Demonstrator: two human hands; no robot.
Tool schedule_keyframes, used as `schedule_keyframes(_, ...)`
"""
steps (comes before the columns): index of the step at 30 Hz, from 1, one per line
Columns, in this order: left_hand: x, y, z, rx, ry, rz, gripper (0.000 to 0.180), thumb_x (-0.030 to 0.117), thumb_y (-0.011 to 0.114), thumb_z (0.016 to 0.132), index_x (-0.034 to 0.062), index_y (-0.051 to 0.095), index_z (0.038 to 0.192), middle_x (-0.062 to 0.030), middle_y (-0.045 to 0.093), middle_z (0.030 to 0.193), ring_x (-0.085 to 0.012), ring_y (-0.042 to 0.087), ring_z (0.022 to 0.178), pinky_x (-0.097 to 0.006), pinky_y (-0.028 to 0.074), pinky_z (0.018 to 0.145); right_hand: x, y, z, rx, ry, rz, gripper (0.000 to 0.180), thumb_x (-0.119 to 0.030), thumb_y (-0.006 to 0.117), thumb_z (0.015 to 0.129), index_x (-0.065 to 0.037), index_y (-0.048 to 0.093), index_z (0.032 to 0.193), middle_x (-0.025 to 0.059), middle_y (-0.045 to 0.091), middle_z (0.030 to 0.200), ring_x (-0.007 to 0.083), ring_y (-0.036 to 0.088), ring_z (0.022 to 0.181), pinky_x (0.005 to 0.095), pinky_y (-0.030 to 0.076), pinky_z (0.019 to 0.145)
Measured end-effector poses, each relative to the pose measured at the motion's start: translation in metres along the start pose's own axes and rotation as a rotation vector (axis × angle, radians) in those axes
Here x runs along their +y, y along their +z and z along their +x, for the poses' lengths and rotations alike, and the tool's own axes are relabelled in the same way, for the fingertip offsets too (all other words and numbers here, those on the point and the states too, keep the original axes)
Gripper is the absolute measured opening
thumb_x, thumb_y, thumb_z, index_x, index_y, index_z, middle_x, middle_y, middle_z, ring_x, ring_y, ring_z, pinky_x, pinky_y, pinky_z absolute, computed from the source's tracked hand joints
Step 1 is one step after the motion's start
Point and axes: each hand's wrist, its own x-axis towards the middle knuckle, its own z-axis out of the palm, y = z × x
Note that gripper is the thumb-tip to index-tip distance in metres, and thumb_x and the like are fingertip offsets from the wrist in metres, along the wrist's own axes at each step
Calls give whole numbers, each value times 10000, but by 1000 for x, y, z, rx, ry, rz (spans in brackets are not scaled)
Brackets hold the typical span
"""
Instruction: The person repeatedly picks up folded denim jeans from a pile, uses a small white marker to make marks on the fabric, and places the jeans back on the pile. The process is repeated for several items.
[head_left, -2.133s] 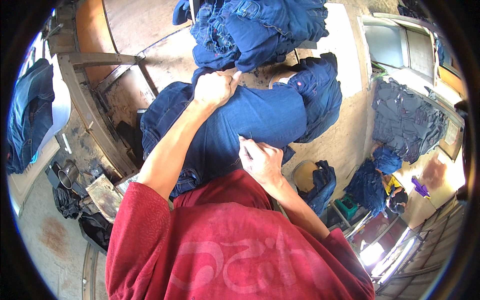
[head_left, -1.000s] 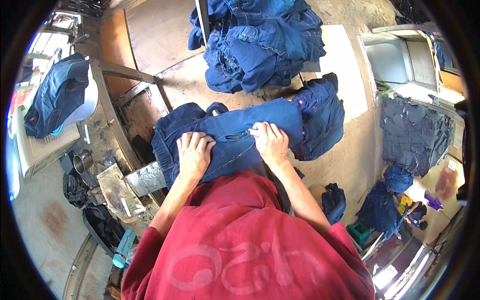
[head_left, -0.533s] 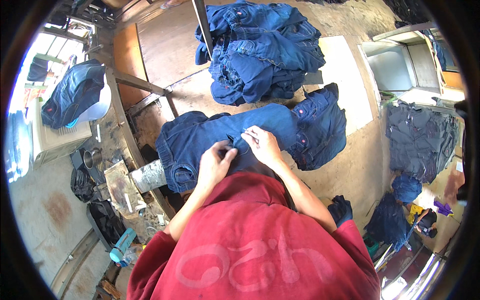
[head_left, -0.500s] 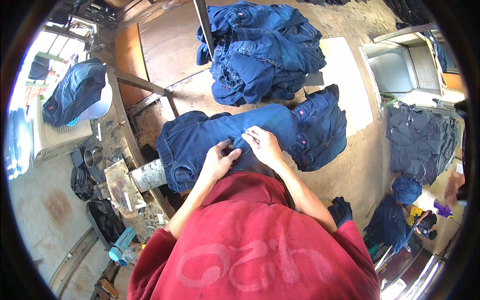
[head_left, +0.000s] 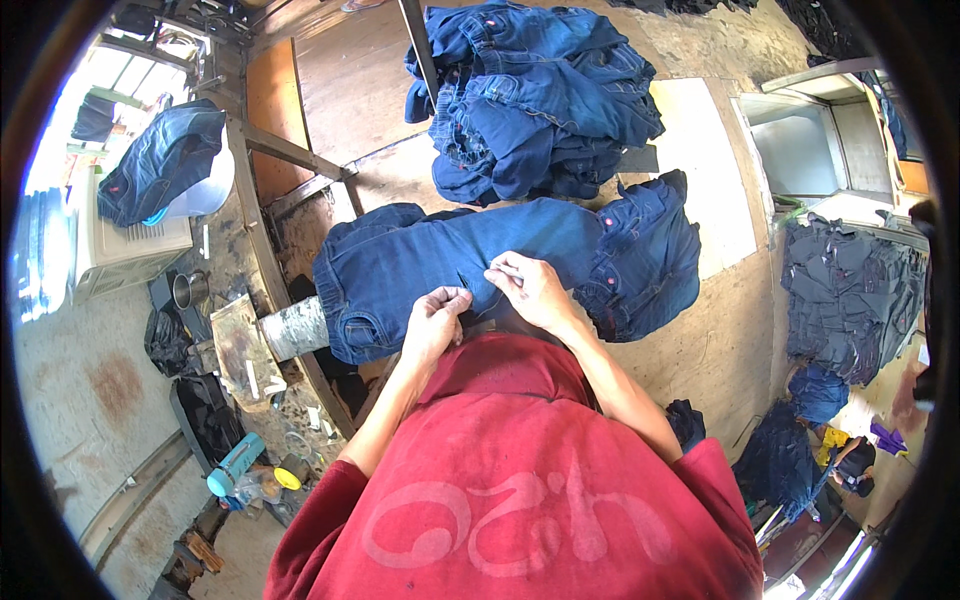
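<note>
A pair of blue denim trousers (head_left: 400, 255) is drawn over a horizontal roller-like form, its gathered waistband at the left. My left hand (head_left: 437, 318) rests at the near side of the trousers, thumb and fingers pressed together beside a short dark crease or slit. What lies in that pinch is hidden. Just right of it, my right hand (head_left: 530, 290) is closed in a pinch over the faded denim. Something small and pale shows at its fingertips, too small to name. Bunched denim with a small red tag (head_left: 645, 260) hangs at the form's right end.
Beyond the form lies a heap of jeans (head_left: 540, 100), beside an upright metal post (head_left: 418, 45). A silvery cylinder end (head_left: 295, 328) projects at left near a worn board (head_left: 240, 350). A metal mug (head_left: 190, 289) and turquoise bottle (head_left: 237, 463) stand farther left. Dark garments (head_left: 850, 290) lie at right.
My left fingers, spread around a dark spot on the denim before, have closed together. My right hand stays pinched, slightly farther right. The whole view has shifted a little.
</note>
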Motion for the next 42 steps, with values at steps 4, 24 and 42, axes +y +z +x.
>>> schedule_keyframes(4,-7,-5,-6,17,43,-115,135,152,604,1101,27,631,1142,-47,664,848,-91,451,496,-311,505,565,8,-1,2,-37,7,-40,233,-248,766,1055,-19,730,1071,153,767,826,173,686,658,357,536,649)
schedule_keyframes(24,0,-22,-20,-6,-156,-226,179,183,655,1063,17,676,1125,-9,618,805,-64,432,474,-300,505,588,10,3,-7,-41,-42,-8,216,-258,767,1043,-43,747,1056,123,740,778,207,682,646,369,540,650)
schedule_keyframes(42,17,-30,-28,-129,-216,-188,274,112,590,1067,-7,597,1313,-108,735,1077,-48,504,592,-276,523,608,5,2,-7,-13,-14,1,225,-267,764,1042,-51,705,1069,142,753,810,256,746,729,394,567,687)
